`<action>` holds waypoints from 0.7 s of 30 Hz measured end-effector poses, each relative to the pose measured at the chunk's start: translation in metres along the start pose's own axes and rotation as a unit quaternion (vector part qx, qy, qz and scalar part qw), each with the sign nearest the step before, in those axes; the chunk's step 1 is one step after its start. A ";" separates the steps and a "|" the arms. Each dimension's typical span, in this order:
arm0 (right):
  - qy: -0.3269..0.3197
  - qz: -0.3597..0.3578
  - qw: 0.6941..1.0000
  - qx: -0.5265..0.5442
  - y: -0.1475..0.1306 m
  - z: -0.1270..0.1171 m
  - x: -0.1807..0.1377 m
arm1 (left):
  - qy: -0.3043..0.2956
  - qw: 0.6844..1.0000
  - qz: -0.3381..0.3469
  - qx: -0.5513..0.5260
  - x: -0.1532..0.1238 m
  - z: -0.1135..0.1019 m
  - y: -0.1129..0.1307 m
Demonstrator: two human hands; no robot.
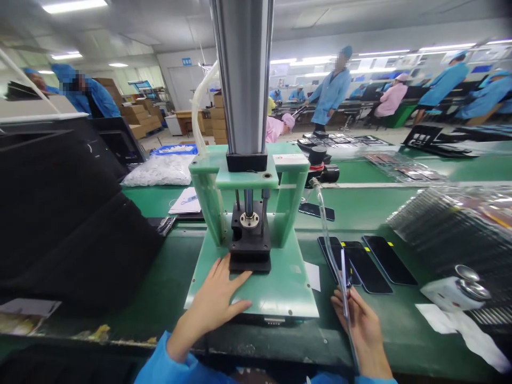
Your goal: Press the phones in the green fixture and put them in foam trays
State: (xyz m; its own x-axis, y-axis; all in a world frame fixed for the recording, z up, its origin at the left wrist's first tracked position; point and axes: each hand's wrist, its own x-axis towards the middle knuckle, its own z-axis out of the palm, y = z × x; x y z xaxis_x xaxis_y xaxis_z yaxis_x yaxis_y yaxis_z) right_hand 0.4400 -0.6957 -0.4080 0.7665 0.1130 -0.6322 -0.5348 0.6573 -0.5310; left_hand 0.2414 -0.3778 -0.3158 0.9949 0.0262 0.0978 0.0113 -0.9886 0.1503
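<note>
The left hand lies spread and released on the pale green base plate of a bench press, grasping nothing, its fingertips by the front left edge of the black rectangular block under the steel rod. The right hand, to the right of the base plate, pinches a slim silver-edged item between thumb and fingers; it stands nearly edge-on above the dark green bench, so its faces are hard to make out. A clear flexible tube passes in front of that hand. Just beyond lie three black glassy phones with yellow tabs; farther right stands a white metal-topped dispenser bottle, near crumpled white wipes.
</note>
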 end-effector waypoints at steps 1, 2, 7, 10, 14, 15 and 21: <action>0.000 0.000 1.000 0.003 0.000 0.000 0.000 | -0.002 1.000 0.001 0.000 0.000 0.000 0.000; -0.001 0.001 1.000 0.003 -0.001 -0.001 -0.001 | -0.004 1.000 0.000 0.000 0.000 0.000 0.000; 0.014 0.009 1.000 -0.008 -0.003 0.003 -0.007 | -0.013 1.000 -0.009 -0.011 0.000 -0.002 0.002; 0.031 0.007 0.999 -0.026 -0.003 0.006 -0.011 | -0.013 1.000 -0.012 -0.017 0.000 -0.005 0.005; 0.021 -0.014 0.997 -0.075 -0.003 0.006 -0.015 | -0.023 0.999 -0.011 -0.030 0.000 -0.008 0.007; 0.014 -0.022 0.996 -0.090 -0.003 0.006 -0.015 | -0.025 0.999 -0.010 -0.033 0.000 -0.009 0.007; 0.005 0.028 0.990 -0.136 -0.005 0.001 -0.013 | -0.001 0.998 0.002 -0.058 -0.001 -0.013 0.006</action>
State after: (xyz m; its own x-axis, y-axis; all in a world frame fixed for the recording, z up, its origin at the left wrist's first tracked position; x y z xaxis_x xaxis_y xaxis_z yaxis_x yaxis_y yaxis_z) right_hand 0.4328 -0.6994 -0.3961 0.7306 0.1350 -0.6693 -0.6528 0.4256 -0.6267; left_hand 0.2392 -0.3819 -0.3023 0.9951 0.0211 0.0967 -0.0050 -0.9650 0.2621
